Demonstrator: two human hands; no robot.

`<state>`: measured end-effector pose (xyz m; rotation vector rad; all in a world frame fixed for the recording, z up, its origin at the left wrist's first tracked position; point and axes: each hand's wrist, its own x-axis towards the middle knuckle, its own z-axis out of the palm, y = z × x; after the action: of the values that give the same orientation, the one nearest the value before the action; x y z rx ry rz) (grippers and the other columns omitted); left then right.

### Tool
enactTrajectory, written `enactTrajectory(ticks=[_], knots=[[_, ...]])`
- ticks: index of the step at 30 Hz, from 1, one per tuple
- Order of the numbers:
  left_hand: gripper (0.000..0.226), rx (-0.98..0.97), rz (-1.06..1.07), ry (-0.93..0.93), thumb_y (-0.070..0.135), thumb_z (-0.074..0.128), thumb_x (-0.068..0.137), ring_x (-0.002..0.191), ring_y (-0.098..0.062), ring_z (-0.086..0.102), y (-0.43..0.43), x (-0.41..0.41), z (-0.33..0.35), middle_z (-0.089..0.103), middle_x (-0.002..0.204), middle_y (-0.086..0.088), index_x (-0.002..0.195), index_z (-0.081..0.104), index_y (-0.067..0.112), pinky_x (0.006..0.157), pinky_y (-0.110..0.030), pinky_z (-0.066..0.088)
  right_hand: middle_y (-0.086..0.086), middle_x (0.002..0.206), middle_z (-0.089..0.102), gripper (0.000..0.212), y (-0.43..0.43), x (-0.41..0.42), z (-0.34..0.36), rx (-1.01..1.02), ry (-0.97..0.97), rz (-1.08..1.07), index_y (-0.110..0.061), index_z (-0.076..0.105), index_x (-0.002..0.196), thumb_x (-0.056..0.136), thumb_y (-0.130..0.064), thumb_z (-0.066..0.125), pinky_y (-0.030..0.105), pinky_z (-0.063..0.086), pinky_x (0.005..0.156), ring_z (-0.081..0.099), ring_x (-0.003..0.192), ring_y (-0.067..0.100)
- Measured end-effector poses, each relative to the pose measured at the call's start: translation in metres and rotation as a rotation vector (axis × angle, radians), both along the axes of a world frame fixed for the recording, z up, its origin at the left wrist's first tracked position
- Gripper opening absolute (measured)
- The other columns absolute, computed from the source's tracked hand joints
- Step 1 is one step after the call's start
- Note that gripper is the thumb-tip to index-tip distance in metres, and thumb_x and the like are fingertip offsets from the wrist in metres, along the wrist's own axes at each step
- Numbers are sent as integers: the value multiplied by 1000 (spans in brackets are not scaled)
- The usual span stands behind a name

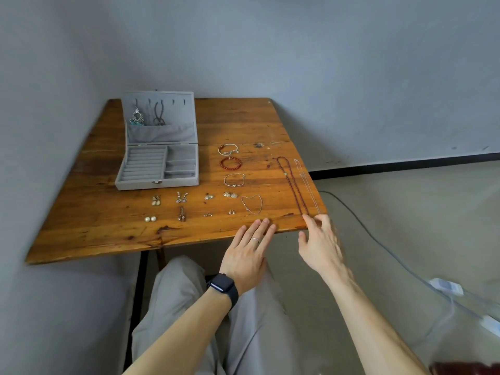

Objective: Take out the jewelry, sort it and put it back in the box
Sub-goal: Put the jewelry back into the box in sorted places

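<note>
An open grey velvet jewelry box [157, 182] sits at the far left of the brown wooden desk [108, 220], with some pendants [138, 115] hanging in its lid. To its right lie three bracelets [230, 163] in a column; in front of it, two rows of small earrings [181, 197]. A long dark-red bead necklace [293, 185] and a thin silver chain [307, 185] stretch along the right edge. The left hand [249, 247], wearing a ring and a black watch [223, 288], lies flat and released, fingertips on the near edge. The blurred right hand [322, 239] is spread, its index fingertip at the bead necklace's near end. A grey cable [378, 239] trails over the floor.

Worn wooden table [108, 212] in corner, grey walls [324, 63], black skirting [405, 165], pale floor [419, 212], grey cable [378, 234].
</note>
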<state>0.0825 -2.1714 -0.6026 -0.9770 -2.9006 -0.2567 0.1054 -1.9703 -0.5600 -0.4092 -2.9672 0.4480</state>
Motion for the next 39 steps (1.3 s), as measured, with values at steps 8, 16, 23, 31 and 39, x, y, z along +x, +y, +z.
enactTrajectory(ticks=[8, 16, 23, 31, 39], knots=[[80, 20, 39, -16, 27, 45, 98, 153, -20, -8, 5, 5, 0, -8, 166, 2, 159, -6, 24, 119, -38, -16, 8, 113, 59, 15, 0, 1, -14, -126, 268, 18, -8, 67, 108, 93, -8, 67, 38, 52, 77, 64, 91, 31], [68, 125, 61, -101, 34, 46, 98, 154, -19, 4, 9, 4, 14, 10, 167, 2, 159, 16, 25, 124, -39, -2, 0, 98, 70, 10, -4, 9, -5, -262, 420, 95, -14, 73, 102, 93, -11, 68, 41, 55, 79, 67, 87, 24], [48, 622, 346, -728, 56, 38, 99, 85, -16, 65, 22, -13, 66, 75, 88, 7, 98, 73, 23, 72, -31, 53, -21, 87, 72, 13, -17, 30, 11, -474, 323, 89, -31, 72, 98, 92, -20, 70, 13, 49, 66, 67, 79, -2], [28, 874, 466, -1457, 41, 70, 89, 55, -9, 42, 36, -28, 69, 77, 96, 5, 105, 73, 19, 51, -23, 25, -17, 88, 75, 17, -25, 57, 17, -852, 299, -49, -40, 73, 91, 87, -24, 74, 18, 54, 76, 71, 84, 5], [13, 1180, 477, -1575, 29, 61, 96, 53, -7, 40, 52, -34, 81, 71, 98, 6, 107, 62, 22, 44, -17, 26, -4, 83, 75, 19, -22, 85, 7, -1084, 348, -233, -26, 75, 92, 90, -8, 71, 24, 54, 75, 69, 75, 10]])
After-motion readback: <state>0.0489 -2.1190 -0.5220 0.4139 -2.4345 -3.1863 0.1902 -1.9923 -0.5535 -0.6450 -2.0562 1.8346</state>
